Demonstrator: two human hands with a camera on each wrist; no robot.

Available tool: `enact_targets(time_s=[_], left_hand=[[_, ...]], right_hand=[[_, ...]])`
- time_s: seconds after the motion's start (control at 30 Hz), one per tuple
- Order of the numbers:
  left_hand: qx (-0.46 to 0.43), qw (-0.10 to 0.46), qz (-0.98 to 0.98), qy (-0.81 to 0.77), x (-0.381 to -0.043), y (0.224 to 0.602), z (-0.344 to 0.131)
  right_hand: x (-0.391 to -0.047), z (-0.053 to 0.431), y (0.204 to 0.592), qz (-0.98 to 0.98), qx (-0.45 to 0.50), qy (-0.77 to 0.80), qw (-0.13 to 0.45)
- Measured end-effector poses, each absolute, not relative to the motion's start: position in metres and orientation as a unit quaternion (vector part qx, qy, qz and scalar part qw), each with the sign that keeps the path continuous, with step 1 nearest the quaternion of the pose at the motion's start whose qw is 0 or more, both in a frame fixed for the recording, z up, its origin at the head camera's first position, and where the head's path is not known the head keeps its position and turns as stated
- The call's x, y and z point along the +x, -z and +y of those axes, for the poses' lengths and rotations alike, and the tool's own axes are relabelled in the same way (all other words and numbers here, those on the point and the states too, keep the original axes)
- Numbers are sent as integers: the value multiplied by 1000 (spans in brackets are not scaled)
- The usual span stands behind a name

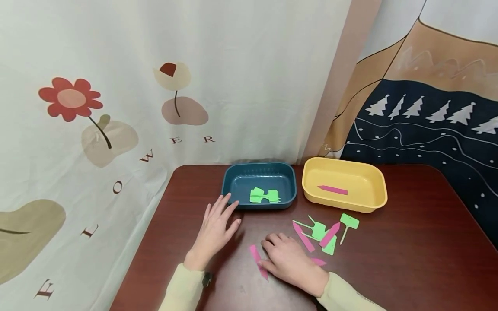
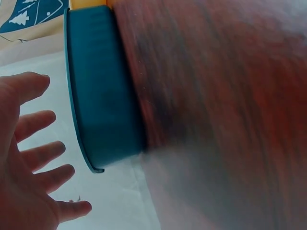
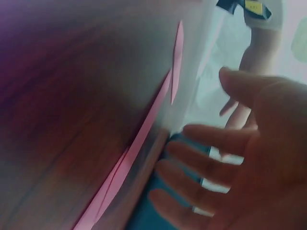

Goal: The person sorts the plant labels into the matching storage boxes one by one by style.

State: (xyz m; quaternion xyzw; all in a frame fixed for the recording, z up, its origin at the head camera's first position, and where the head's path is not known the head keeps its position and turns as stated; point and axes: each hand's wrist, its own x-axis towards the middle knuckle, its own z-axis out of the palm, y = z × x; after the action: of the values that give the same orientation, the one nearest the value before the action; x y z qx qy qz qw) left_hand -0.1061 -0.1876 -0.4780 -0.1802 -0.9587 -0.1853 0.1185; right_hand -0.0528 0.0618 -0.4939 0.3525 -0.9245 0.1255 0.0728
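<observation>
My left hand is spread with straight fingers beside the near left corner of a dark blue basket. In the left wrist view it holds nothing. Over the table my right hand hovers with loosely bent fingers, its thumb beside a pink pointed plant label. No label shows between its fingers in the right wrist view. Partly under that hand lies another pink label. Beyond it are more pink labels mixed with green T-shaped plant tags.
Several green tags lie in the blue basket. A yellow basket to its right holds one pink label. A separate green T-shaped tag lies in front of it. Printed curtains hang behind the brown table.
</observation>
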Motion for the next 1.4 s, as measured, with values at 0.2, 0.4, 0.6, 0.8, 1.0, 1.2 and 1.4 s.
enact_targets(time_s=[0.2, 0.4, 0.6, 0.8, 1.0, 1.2, 1.4], left_hand=[[-163, 121, -962, 180, -104, 485, -197], [-156, 126, -963, 181, -101, 489, -203], [-154, 132, -961, 187, -98, 489, -206], [-149, 137, -960, 193, -98, 494, -210], [-147, 144, -958, 201, -99, 493, -213], [-142, 140, -958, 208, -98, 492, -214], [-142, 117, -957, 224, -97, 489, -213]], right_hand=[[-51, 40, 497, -938, 328, -75, 85], [-51, 25, 500, -947, 311, -26, 70], [-50, 16, 501, -935, 325, 1, 138], [-55, 14, 498, -930, 331, 4, 158], [-63, 14, 492, -939, 322, -23, 121], [-74, 19, 486, -944, 322, -66, 27], [-79, 28, 487, -933, 346, -102, -3]])
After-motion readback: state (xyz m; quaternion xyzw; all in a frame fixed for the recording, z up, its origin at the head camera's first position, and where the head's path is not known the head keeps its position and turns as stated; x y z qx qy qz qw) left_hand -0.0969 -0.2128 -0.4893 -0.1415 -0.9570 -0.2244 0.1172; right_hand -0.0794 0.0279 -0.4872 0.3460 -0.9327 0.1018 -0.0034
